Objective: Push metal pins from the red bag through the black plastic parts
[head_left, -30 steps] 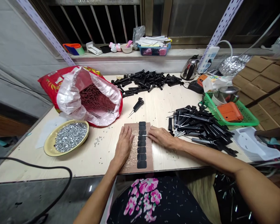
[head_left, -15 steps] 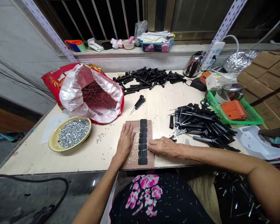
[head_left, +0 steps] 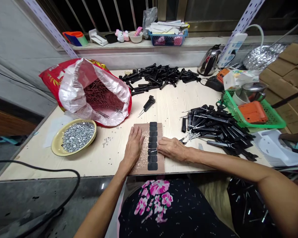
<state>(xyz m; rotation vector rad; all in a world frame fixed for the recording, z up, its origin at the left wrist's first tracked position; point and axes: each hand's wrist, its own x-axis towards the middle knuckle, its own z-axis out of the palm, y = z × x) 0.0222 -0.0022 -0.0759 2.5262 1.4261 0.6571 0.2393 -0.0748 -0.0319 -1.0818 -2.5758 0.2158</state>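
My left hand (head_left: 134, 145) lies flat with fingers stretched along the left side of a brown board (head_left: 139, 169). A column of rounded black patches (head_left: 152, 158) runs down that board, and pale specks (head_left: 144, 148) are scattered beside it. At the board's right edge, my right hand (head_left: 171, 148) is closed in a pinch. A thin silvery metal rod (head_left: 153, 151) juts left from its fingertips over one black patch; its other end is hidden by the hand. Beyond the board lies a black-handled piece with thin metal prongs (head_left: 147, 105).
A red sack (head_left: 52, 74) of reddish-brown rods and a yellow bowl (head_left: 55, 150) of small metal parts stand left. Black handles pile up at the back (head_left: 161, 76) and right (head_left: 213, 129). A green basket (head_left: 275, 124) and kettle (head_left: 210, 61) stand right.
The view has tilted slightly down. My right hand stays by the board's right edge, and the rod's tip has shifted a little over the patches. My left hand keeps its place.
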